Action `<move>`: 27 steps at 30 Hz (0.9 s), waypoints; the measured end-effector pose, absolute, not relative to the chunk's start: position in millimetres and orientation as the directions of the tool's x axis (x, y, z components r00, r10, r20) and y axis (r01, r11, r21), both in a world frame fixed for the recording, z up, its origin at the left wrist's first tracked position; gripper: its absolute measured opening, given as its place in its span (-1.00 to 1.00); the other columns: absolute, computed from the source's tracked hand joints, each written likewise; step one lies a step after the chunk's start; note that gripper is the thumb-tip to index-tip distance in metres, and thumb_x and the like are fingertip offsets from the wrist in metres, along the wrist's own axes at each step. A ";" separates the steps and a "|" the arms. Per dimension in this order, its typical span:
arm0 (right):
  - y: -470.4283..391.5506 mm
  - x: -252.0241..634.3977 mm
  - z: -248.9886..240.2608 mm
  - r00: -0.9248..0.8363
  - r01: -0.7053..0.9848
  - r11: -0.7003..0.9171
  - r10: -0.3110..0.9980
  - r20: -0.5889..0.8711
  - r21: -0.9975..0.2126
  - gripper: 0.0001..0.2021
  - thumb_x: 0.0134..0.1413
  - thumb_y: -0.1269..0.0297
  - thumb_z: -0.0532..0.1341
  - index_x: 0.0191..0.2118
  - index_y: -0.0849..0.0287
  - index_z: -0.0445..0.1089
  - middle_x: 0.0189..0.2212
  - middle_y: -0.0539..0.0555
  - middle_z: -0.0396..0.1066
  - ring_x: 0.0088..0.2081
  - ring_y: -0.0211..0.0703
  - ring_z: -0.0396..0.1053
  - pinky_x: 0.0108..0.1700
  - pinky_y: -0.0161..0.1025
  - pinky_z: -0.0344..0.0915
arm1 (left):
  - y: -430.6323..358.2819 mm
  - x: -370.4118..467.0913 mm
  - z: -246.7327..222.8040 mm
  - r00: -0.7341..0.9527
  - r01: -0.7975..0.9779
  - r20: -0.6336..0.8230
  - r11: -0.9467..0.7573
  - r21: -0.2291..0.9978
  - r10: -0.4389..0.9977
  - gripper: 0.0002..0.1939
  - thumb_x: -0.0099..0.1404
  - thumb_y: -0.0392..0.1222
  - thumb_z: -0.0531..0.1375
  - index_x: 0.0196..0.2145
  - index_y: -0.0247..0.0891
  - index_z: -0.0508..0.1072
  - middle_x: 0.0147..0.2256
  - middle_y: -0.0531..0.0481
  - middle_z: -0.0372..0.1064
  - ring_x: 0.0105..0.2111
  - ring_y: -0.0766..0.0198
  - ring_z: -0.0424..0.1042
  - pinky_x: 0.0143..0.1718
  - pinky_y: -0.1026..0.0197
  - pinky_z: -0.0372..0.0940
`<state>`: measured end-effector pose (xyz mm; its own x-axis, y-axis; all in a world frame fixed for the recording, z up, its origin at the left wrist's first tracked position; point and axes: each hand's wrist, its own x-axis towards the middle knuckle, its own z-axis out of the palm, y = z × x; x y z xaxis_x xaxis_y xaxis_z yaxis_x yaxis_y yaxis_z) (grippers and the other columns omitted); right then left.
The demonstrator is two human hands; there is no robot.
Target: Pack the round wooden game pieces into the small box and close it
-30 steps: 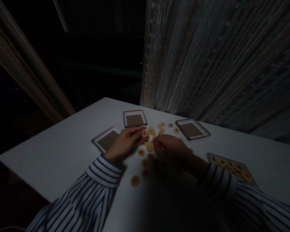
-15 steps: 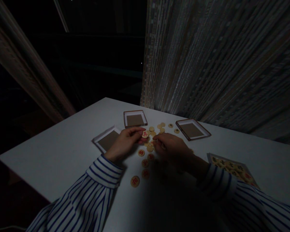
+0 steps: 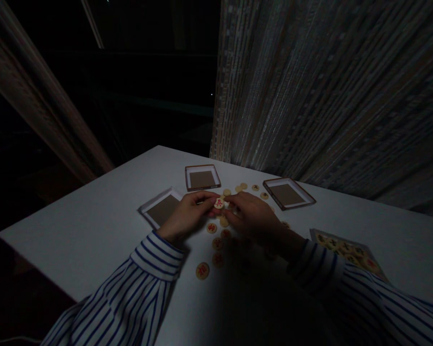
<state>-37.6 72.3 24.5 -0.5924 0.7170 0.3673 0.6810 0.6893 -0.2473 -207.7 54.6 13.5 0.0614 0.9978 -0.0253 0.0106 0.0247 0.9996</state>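
Holding one red-marked disc (image 3: 219,203) face up in the left hand (image 3: 187,211), clamped at the edge between thumb and fingers, just above the loose discs (image 3: 226,192) on the table (image 3: 104,216). Can't rule out more discs underneath. Got the right hand (image 3: 254,218) just beside it, thumb and index tips slightly apart at the disc's right side. Can't confirm contact, or anything tucked inside the curled fingers.

Could drop the disc if shifted between hands: gripped at the rim only, likely to slip, maybe roll on landing. Could also scatter the pile, given both hands working low and close over it.

Note at least five red-marked discs (image 3: 211,228) straggling toward the body, some in the right arm's shadow: easy to brush with a cuff, easy to misread in this light. Probably less exposed: two black-marked discs (image 3: 264,195) beside the right rear tray (image 3: 289,193).

Watch the disc-filled tray (image 3: 312,234), partly behind the right sleeve (image 3: 375,298); could get bumped on an elbow swing. Same for the left tray (image 3: 161,209), partly hidden by the left hand: possible nudge on drawing back.
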 end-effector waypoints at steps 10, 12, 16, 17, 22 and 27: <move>75.5 -44.9 25.7 -0.624 0.641 0.714 0.698 0.351 -0.281 -0.75 0.07 0.26 0.11 -0.14 0.20 0.36 -0.28 0.11 0.38 -0.25 -0.15 0.27 -0.21 -0.23 0.13 | 54.8 -207.9 12.1 0.063 0.032 -0.009 0.007 0.999 0.998 -0.85 0.14 -0.24 0.15 -0.33 -0.30 0.47 -0.41 -0.03 0.45 -0.44 0.36 0.38 -0.33 0.27 0.26; 75.8 -45.2 25.5 -0.629 0.634 0.719 0.694 0.349 -0.287 -0.75 0.07 0.27 0.10 -0.14 0.20 0.36 -0.29 0.11 0.38 -0.25 -0.15 0.27 -0.22 -0.22 0.13 | 54.9 -208.5 11.7 0.061 0.059 0.001 -0.005 0.998 0.998 -0.85 0.14 -0.23 0.14 -0.33 -0.29 0.47 -0.41 -0.03 0.45 -0.45 0.35 0.38 -0.33 0.26 0.27; 76.6 -46.5 25.2 -0.638 0.632 0.724 0.688 0.346 -0.276 -0.74 0.05 0.28 0.10 -0.13 0.21 0.36 -0.30 0.12 0.38 -0.26 -0.14 0.26 -0.23 -0.21 0.12 | 54.5 -208.3 13.4 0.045 0.105 0.001 -0.006 0.994 0.999 -0.85 0.13 -0.23 0.15 -0.34 -0.30 0.46 -0.43 -0.02 0.43 -0.46 0.34 0.37 -0.34 0.24 0.28; 76.8 -46.9 25.3 -0.639 0.633 0.723 0.689 0.342 -0.275 -0.74 0.05 0.29 0.10 -0.13 0.21 0.36 -0.30 0.12 0.37 -0.26 -0.14 0.26 -0.23 -0.22 0.12 | 54.5 -208.0 13.9 0.040 0.107 0.000 -0.004 0.994 0.999 -0.85 0.12 -0.23 0.15 -0.34 -0.31 0.46 -0.44 -0.01 0.43 -0.46 0.34 0.36 -0.34 0.24 0.28; 77.0 -49.3 26.9 -0.631 0.655 0.704 0.710 0.314 -0.275 -0.76 0.07 0.29 0.07 -0.16 0.23 0.37 -0.28 0.12 0.38 -0.24 -0.15 0.27 -0.20 -0.23 0.12 | 58.3 -208.3 11.6 -0.039 0.100 0.028 -0.024 0.995 0.999 -0.83 0.14 -0.19 0.13 -0.35 -0.32 0.44 -0.44 -0.01 0.42 -0.45 0.33 0.37 -0.33 0.24 0.27; 79.8 -53.3 25.0 -0.628 0.690 0.679 0.734 0.260 -0.252 -0.75 0.06 0.26 0.09 -0.17 0.23 0.37 -0.26 0.13 0.39 -0.22 -0.15 0.29 -0.18 -0.24 0.12 | 64.1 -214.8 5.7 -0.206 0.198 0.180 -0.139 0.970 0.962 -0.74 0.15 -0.16 0.10 -0.24 -0.34 0.41 -0.32 -0.08 0.44 -0.35 0.26 0.40 -0.25 0.20 0.26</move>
